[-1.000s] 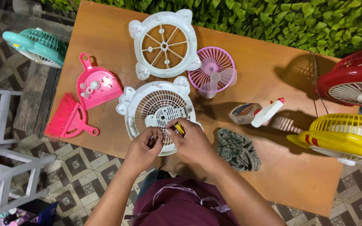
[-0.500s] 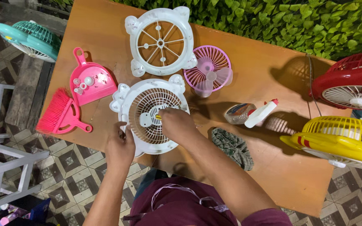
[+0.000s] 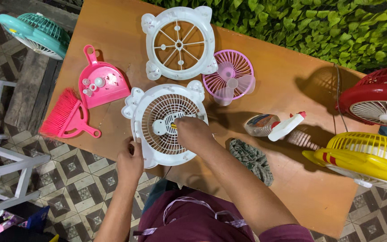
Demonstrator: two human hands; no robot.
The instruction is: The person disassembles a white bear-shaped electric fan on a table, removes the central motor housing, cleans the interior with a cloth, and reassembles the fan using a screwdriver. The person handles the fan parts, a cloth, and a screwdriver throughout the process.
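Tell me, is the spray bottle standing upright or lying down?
Lying down: the spray bottle rests on its side on the table, nozzle pointing right.

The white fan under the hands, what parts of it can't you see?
- Middle of the white fan grille, head view: the right hand covers it, so the yellow-tipped tool it holds is mostly hidden.
- Grille's lower left rim: the left hand grips over it.
- Small white parts in the pink dustpan: too small to tell.
- Red fan and yellow fan: cut off by the right edge.
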